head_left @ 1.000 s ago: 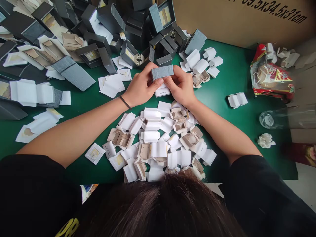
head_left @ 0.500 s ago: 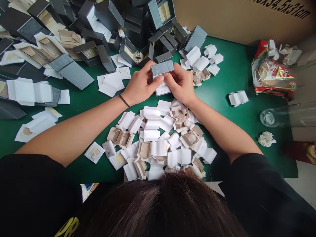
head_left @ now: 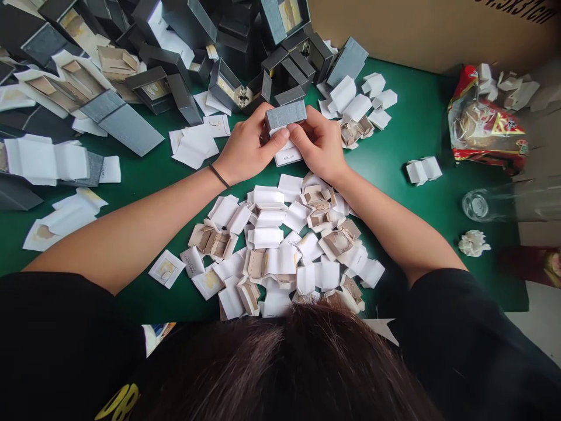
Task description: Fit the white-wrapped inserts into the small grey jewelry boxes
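Note:
A small grey box (head_left: 286, 114) with a white printed part (head_left: 288, 155) below it is held up between my two hands. My left hand (head_left: 249, 140) closes on its left side, thumb pressed on the front near the lower edge. On the other side my right hand (head_left: 323, 143) grips it, its thumb almost meeting the left one. The fingers behind the box are partly hidden. Toward my body, just below the hands, lies a pile of folded white card inserts (head_left: 268, 237), some with brown torn undersides.
Dark open boxes (head_left: 239, 35) are heaped at the back and left. More white inserts (head_left: 357, 108) lie beyond my right hand. To the right are a red snack bag (head_left: 486, 126), a clear bottle (head_left: 477, 206) and crumpled tissue (head_left: 474, 242). A large cardboard carton (head_left: 394, 32) stands behind.
The whole view has shifted slightly. Both hands keep hold of the grey box in nearly the same place, with little visible change.

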A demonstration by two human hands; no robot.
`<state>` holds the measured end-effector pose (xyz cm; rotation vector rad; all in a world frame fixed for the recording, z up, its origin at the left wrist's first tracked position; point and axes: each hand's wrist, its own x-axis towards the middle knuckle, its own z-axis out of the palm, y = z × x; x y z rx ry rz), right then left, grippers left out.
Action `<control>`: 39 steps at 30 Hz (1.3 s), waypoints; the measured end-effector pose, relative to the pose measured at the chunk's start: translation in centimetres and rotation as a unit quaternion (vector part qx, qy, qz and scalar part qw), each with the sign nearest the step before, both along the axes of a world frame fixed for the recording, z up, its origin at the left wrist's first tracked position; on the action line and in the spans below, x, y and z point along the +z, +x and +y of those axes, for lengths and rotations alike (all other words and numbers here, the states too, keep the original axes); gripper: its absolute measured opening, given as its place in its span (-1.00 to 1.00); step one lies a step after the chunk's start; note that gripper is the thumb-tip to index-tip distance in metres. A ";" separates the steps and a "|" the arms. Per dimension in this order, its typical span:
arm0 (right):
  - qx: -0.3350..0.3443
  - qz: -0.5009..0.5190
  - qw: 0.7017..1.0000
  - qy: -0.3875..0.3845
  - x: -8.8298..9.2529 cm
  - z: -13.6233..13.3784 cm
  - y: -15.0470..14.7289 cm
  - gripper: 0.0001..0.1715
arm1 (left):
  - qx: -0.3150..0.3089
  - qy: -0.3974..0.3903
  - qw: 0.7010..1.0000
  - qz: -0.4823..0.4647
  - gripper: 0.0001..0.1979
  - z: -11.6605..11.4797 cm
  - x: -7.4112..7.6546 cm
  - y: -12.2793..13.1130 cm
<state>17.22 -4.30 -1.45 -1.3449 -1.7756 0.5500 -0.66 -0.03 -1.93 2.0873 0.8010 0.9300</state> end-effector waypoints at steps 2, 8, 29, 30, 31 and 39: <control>0.002 -0.004 1.000 0.001 0.1 0.0 -0.1 -0.38 | 0.003 0.005 1.000 -0.004 -0.53 0.0 0.0 0.0; 0.011 -0.008 1.000 -0.008 0.6 -0.2 -0.2 -0.37 | 0.013 0.016 1.000 -0.006 -0.54 -0.2 0.1 0.0; -0.019 0.005 1.000 -0.001 0.3 -0.2 -0.2 -0.29 | 0.035 0.006 0.997 -0.065 -0.47 0.1 -0.4 0.4; -0.018 0.006 1.000 -0.003 0.3 -0.2 -0.2 -0.30 | 0.038 0.005 0.997 -0.064 -0.47 0.1 -0.4 0.4; -0.017 0.007 1.000 -0.006 0.3 -0.2 -0.2 -0.30 | 0.039 0.004 0.997 -0.063 -0.47 0.1 -0.4 0.4; -0.037 0.032 0.999 0.009 0.0 0.0 -0.2 -0.32 | 0.039 -0.010 0.996 -0.078 -0.48 0.1 -0.3 0.4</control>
